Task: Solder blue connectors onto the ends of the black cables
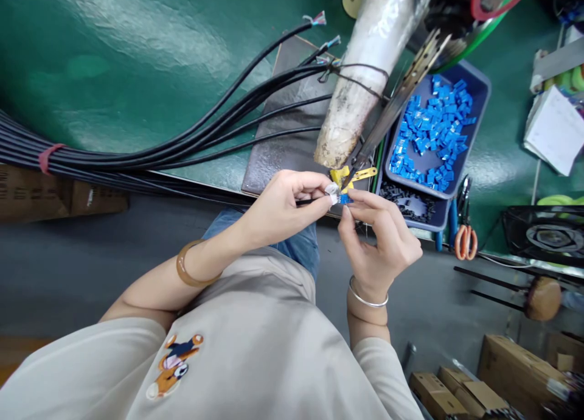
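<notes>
Between thumb and fingers, my left hand pinches the end of a black cable, close to its stripped wires. At that end sits a small blue connector, gripped by the fingertips of my right hand. The two hands almost meet at the table's edge. Just above them are a yellow clip-like piece and the tip of a long metal tool. A thick, plastic-wrapped white tube hangs over the grey board. The fine wires at the connector are too small to make out.
A bundle of black cables runs in from the left, tied with a red band. Right of my hands, a bin holds blue connectors above another bin of black parts. Orange-handled scissors hang at the edge.
</notes>
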{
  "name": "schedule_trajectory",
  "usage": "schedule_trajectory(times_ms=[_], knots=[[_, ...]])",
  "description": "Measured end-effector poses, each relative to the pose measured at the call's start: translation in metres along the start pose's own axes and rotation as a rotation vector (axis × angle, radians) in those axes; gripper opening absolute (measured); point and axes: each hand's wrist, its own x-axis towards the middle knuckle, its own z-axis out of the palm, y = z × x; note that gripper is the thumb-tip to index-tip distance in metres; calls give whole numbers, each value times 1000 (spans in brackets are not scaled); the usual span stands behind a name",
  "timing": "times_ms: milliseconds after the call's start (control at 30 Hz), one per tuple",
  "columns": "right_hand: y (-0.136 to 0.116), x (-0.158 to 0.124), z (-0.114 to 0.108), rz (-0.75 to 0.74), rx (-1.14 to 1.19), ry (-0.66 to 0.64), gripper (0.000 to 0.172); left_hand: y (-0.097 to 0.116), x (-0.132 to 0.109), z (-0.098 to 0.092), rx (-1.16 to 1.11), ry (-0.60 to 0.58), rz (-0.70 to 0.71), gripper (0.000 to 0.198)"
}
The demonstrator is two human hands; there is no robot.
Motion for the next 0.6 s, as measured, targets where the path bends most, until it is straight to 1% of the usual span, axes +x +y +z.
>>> schedule_trajectory(times_ms=[100,167,200,233,300,333,367,400,433,467,500,533,567,600], knots=[[-1,0,-4,44,8,40,14,-2,-6,-2,57,-4,59,7],[-3,0,-7,122,46,78,12,-7,-12,-3,127,48,124,7],[-3,0,-7,180,85,111,11,-9,-14,-3,176,84,178,7],[-3,-1,-8,241,136,158,9,-13,-17,-2,226,118,248,7],[-3,-2,-9,316,242,316,5,-19,-21,1,326,178,413,3],[-3,-4,-10,317,274,405,4,-22,-23,3,380,205,497,3],[-3,-5,-11,304,283,462,7,-25,-24,5,437,226,569,5],[-3,-6,-12,292,271,469,11,-26,-25,6,493,238,617,8],[-3,-7,-14,291,250,415,15,-27,-26,8,541,240,643,10],[-3,-8,-15,308,229,301,17,-26,-26,8,566,229,643,12],[-4,-9,-15,334,212,158,19,-24,-27,7,562,202,616,13],[-4,-10,-15,361,207,30,18,-22,-27,6,532,161,567,13],[-4,-11,-14,387,215,-63,15,-18,-27,4,486,109,511,14],[-4,-11,-13,407,238,-116,15,-15,-28,2,434,59,454,17]])
